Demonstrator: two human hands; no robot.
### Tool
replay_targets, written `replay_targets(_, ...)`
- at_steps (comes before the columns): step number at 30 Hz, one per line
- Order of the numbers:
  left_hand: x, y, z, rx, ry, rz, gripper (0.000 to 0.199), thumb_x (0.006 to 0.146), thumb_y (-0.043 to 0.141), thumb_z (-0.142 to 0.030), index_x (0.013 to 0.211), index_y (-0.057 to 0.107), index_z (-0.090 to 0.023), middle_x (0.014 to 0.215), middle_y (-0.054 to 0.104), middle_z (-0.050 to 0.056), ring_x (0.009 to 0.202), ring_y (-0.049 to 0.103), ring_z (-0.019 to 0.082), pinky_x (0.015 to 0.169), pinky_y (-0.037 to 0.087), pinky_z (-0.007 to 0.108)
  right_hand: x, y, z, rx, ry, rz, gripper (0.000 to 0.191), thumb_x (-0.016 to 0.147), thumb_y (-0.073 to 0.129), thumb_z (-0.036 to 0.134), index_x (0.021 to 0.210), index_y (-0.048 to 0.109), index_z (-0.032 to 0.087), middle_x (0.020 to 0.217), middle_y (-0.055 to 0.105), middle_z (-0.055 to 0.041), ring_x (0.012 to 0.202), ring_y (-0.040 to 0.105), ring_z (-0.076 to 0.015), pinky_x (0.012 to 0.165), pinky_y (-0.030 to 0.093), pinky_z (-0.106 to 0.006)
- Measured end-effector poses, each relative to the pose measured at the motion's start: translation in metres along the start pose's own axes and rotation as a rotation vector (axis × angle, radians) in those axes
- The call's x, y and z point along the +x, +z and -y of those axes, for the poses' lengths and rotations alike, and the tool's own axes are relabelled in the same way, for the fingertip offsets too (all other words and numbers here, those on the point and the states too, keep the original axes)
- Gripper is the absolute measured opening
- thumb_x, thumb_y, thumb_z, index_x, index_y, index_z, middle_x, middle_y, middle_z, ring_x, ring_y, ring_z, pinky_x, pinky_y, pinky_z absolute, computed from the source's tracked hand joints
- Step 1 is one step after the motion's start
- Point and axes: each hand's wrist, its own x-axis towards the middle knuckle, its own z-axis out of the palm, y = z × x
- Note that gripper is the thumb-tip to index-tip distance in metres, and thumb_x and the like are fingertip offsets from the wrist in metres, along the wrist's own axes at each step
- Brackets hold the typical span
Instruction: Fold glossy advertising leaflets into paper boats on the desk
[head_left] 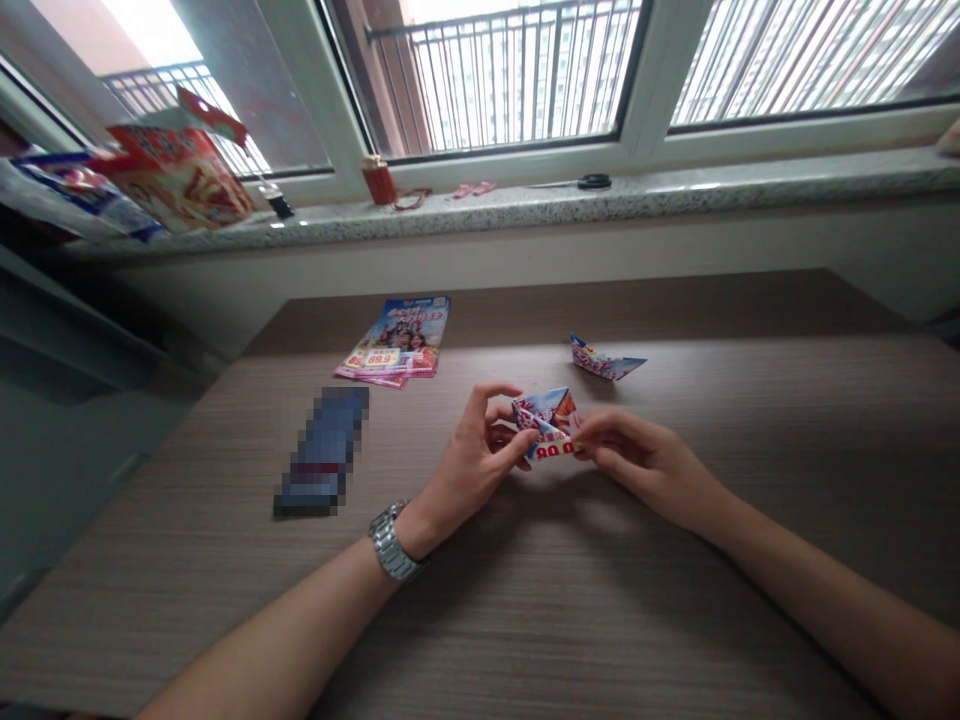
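Between both hands, just above the table, is a folded flyer (553,408), small and colourful, with red digits on a pale strip along its lower edge. My left hand (487,440), with a metal watch on its wrist, grips the left side, thumb in front and fingers behind. At the right corner, the thumb and fingertips of my right hand (634,450) pinch the paper. Beyond the hands, a folded paper boat (606,364) of similar print rests on the table (480,620). Fingers partly hide the edges of the held paper.
A stack of printed flyers (401,340) lies at the back left, with a blurred-out dark phone-like rectangle (322,455) nearer me. On the stone windowsill (480,215) are scissors (594,182), a red container (379,182), and a red food package (180,175).
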Motion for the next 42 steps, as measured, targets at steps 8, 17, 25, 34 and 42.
replay_targets(8, -0.0038, -0.0014, -0.0002, 0.190, 0.023, 0.153, 0.025, 0.093, 0.070, -0.027, 0.114, 0.061, -0.017, 0.101, 0.073, 0.005, 0.085, 0.070, 0.013, 0.074, 0.056, 0.022, 0.0043, 0.0027, 0.0039, 0.083, 0.129, -0.078, 0.045, 0.090, 0.071, 0.042, 0.129, 0.052, 0.028, 0.121, 0.067, -0.0082, 0.106, 0.068, -0.0225, 0.087, 0.060, -0.037)
replay_targets(17, -0.0055, -0.0001, -0.0034, 0.371, 0.099, 0.174, 0.024, 0.095, 0.068, -0.031, 0.115, 0.071, -0.018, 0.096, 0.074, 0.004, 0.079, 0.066, 0.012, 0.070, 0.053, 0.022, 0.0039, 0.0053, 0.0035, 0.018, 0.259, 0.002, 0.030, 0.087, 0.072, 0.049, 0.096, 0.067, 0.021, 0.086, 0.072, -0.0028, 0.079, 0.068, -0.0184, 0.072, 0.056, -0.031)
replay_targets(25, -0.0040, -0.0003, 0.0026, 0.198, 0.033, 0.059, 0.024, 0.092, 0.071, -0.035, 0.107, 0.070, -0.017, 0.099, 0.075, 0.006, 0.090, 0.071, 0.016, 0.080, 0.058, 0.026, 0.0073, 0.0042, 0.0053, 0.020, 0.246, -0.131, 0.033, 0.081, 0.077, 0.050, 0.092, 0.068, 0.021, 0.088, 0.077, -0.0057, 0.081, 0.072, -0.0218, 0.075, 0.060, -0.035)
replay_targets(34, -0.0019, -0.0016, -0.0007, 0.162, 0.025, 0.040, 0.015, 0.092, 0.071, -0.028, 0.100, 0.074, -0.016, 0.094, 0.077, 0.005, 0.084, 0.072, 0.014, 0.076, 0.058, 0.023, 0.0067, 0.0036, 0.0045, 0.097, 0.352, -0.062, 0.035, 0.080, 0.077, 0.051, 0.094, 0.075, 0.019, 0.092, 0.080, -0.0063, 0.082, 0.074, -0.0216, 0.076, 0.061, -0.035)
replay_targets(42, -0.0017, -0.0011, 0.0022, 0.151, -0.016, 0.065, 0.025, 0.090, 0.073, -0.036, 0.105, 0.074, -0.016, 0.095, 0.076, 0.006, 0.085, 0.071, 0.015, 0.076, 0.058, 0.024, 0.0064, 0.0013, 0.0054, 0.008, 0.320, -0.119, 0.037, 0.081, 0.075, 0.054, 0.089, 0.074, 0.019, 0.086, 0.079, -0.0064, 0.075, 0.073, -0.0202, 0.070, 0.060, -0.033)
